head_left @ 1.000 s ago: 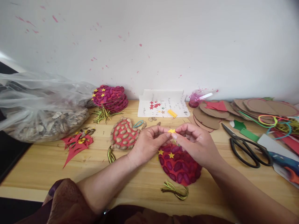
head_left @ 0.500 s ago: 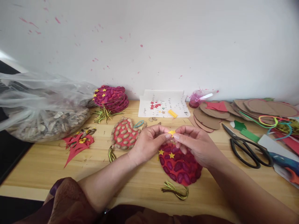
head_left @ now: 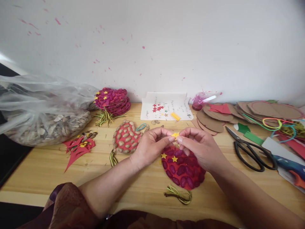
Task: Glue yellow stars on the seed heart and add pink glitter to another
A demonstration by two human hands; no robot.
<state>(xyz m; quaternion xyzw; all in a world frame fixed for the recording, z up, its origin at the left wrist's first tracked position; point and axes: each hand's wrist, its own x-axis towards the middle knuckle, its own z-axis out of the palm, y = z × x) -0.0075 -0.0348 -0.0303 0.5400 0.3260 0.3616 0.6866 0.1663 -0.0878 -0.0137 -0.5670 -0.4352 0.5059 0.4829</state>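
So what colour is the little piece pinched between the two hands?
The little piece is yellow, seen best in the head view.

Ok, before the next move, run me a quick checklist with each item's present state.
1. Yellow star held by left hand and right hand: ok, at both hands' fingertips.
2. Star's underside ready: cannot tell, hidden from this view.
3. Purple piece fully in view: not ok, the hands cover part of its upper edge.
4. Two stars visible on the piece: ok, toward its upper left.
5. Scissors apart from the hands: ok, lying to the right.
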